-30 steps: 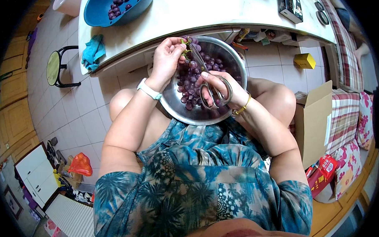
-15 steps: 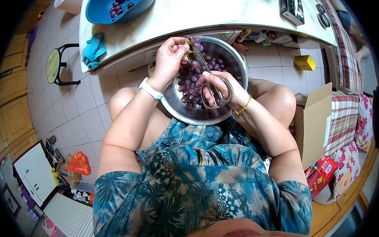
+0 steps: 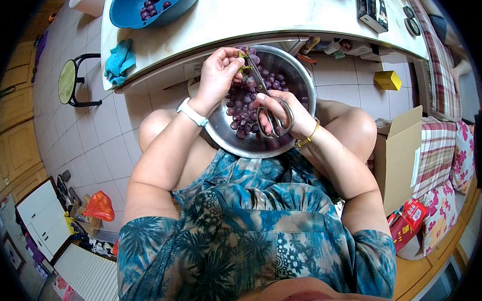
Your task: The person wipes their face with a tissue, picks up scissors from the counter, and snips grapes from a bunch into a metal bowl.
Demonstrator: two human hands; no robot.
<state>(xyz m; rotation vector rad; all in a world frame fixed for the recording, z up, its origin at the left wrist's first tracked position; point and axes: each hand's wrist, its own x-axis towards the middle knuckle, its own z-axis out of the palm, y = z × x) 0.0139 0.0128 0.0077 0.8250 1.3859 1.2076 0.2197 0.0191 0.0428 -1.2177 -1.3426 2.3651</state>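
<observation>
My left hand [image 3: 222, 71] pinches the green stem of a small bunch of grapes [image 3: 253, 59] over the far left part of a steel bowl [image 3: 302, 79]. In my right hand [image 3: 290, 114] is a pair of scissors [image 3: 261, 86], its handles round my fingers and its blades pointing up to the stem by my left fingertips. Loose purple grapes [image 3: 245, 108] lie in the bowl, which rests between my legs. How far the blades are apart is hard to see.
A blue basin [image 3: 157, 18] holding more grapes stands on the white table [image 3: 236, 18], with a teal cloth [image 3: 119, 62] at its left corner. A stool [image 3: 69, 82] is on the left. To the right are a yellow box [image 3: 388, 80] and an open cardboard box [image 3: 403, 155].
Hardly anything differs. The scissor handles in my right hand have drawn slightly closer together, while my left hand keeps its grip on the stem.
</observation>
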